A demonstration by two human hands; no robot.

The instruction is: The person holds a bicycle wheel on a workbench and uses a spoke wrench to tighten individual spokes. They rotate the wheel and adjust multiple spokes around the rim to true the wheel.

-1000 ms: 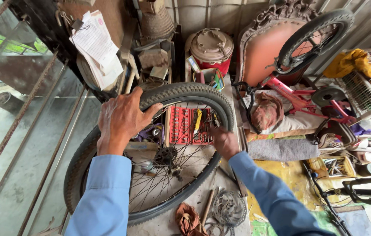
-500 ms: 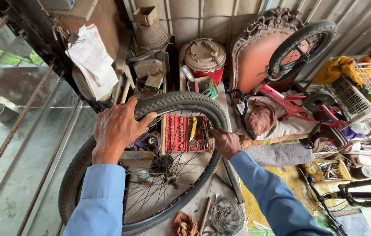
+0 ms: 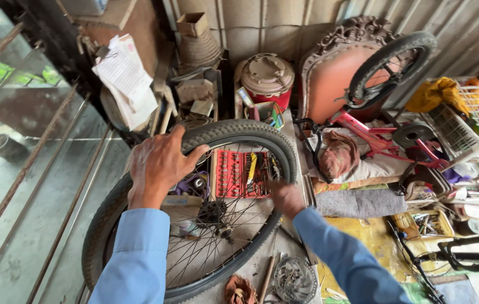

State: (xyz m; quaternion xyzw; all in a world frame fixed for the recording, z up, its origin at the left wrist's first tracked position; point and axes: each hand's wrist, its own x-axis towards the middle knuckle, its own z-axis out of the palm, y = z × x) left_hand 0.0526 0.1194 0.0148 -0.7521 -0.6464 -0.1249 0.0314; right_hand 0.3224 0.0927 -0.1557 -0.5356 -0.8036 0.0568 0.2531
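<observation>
Both hands on a bicycle wheel (image 3: 194,225), centre of view.
Left hand (image 3: 158,163) closed over tyre at 11 o'clock; right hand (image 3: 285,198) holds rim at 3 o'clock, red socket tray (image 3: 234,173) behind spokes.

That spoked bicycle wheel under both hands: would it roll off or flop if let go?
The bicycle wheel is round with a treaded tyre, so it probably rolls easily. Standing tilted, steadied by the left hand and right hand, it likely tips over. Thin spokes suggest lightness.
</observation>
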